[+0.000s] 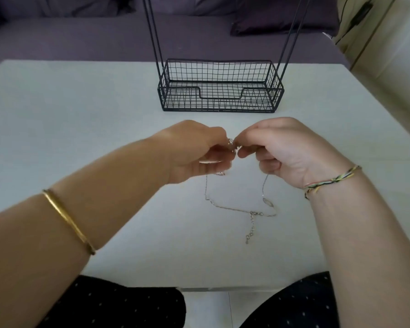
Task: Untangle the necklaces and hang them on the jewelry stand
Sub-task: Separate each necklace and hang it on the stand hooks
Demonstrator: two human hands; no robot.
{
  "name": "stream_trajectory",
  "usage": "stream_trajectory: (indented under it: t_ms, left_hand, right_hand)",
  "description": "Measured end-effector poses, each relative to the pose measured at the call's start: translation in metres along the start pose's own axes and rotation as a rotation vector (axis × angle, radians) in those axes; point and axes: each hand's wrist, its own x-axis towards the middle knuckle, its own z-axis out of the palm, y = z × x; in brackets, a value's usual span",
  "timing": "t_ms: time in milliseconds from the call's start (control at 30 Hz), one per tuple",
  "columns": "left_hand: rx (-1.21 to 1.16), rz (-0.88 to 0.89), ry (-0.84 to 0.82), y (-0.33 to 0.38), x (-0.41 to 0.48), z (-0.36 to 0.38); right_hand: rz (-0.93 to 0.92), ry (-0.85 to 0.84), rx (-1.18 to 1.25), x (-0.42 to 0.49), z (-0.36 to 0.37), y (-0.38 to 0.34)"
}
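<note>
Thin silver necklace chains [232,208] hang from my two hands and trail onto the white table [81,110], with a clasp and extender chain [252,223] lying nearest me. My left hand [194,152] and my right hand [284,152] meet above the table, fingertips pinching a small tangled knot of chain [233,144] between them. The black wire jewelry stand [219,87] stands just beyond my hands, its basket base empty and its uprights [155,34] running out of the top of the view.
A purple sofa [81,31] with a dark cushion [282,17] lies behind the table. A cream cabinet [388,43] stands at the right. My knees in dark dotted fabric [118,304] sit under the near table edge.
</note>
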Motion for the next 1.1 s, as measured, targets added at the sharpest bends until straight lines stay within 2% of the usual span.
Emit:
stream_trajectory:
  t_ms: [100,233,400,733,867,1100]
  left_hand:
    - [0.014,-0.009,-0.007,0.003,-0.002,-0.001]
    - [0.167,0.004,0.032,0.004,0.003,0.004]
    - [0.262,0.042,0.057,0.006,0.011,0.005]
    - [0.229,0.091,0.019,0.006,0.011,-0.003]
    - [0.342,0.15,0.038,0.009,0.011,-0.005]
    - [0.571,0.173,0.034,0.01,0.009,-0.006]
  right_hand:
    - [-0.022,0.034,-0.018,-0.001,-0.001,0.001]
    - [-0.076,0.045,-0.074,-0.003,0.0,0.002]
    - [-0.061,0.059,-0.059,-0.003,-0.003,0.001]
    - [-0.05,0.04,-0.032,-0.004,0.0,0.0]
    - [-0.118,0.058,-0.119,-0.007,0.004,-0.002]
    - [-0.131,0.069,-0.055,-0.005,0.005,-0.002]
